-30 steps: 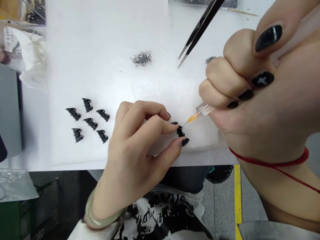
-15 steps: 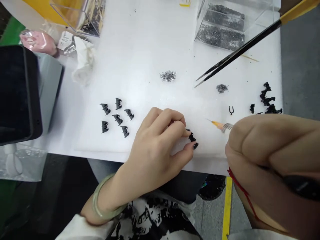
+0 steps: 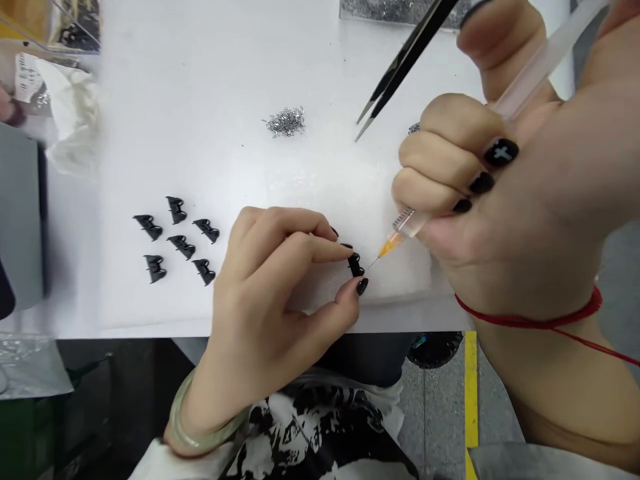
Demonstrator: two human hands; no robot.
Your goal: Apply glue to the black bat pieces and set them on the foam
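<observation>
Between the thumb and index fingertip of my left hand (image 3: 285, 280) is a small black hair claw clip (image 3: 355, 265), pinched close to the table's near edge. My right hand (image 3: 460, 180) is closed around a slim clear syringe (image 3: 411, 222) with an orange needle hub. Its thin needle points down and left, the tip right beside the clip; whether it touches I cannot tell. Several similar black clips (image 3: 181, 247) lie spread out to the left of my left hand.
A pile of tiny silver-grey pieces (image 3: 287, 122) lies mid-table; another is partly behind my right hand. Black tweezers (image 3: 400, 70) slant in from the top, tips over the white table (image 3: 220, 87). Crumpled white tissue (image 3: 73, 120) and a grey box (image 3: 20, 220) stand left.
My right hand has turned and come leftward, bringing the needle to the clip in my left hand. The view has shifted, with table items now farther left. My left hand keeps its pinch.
</observation>
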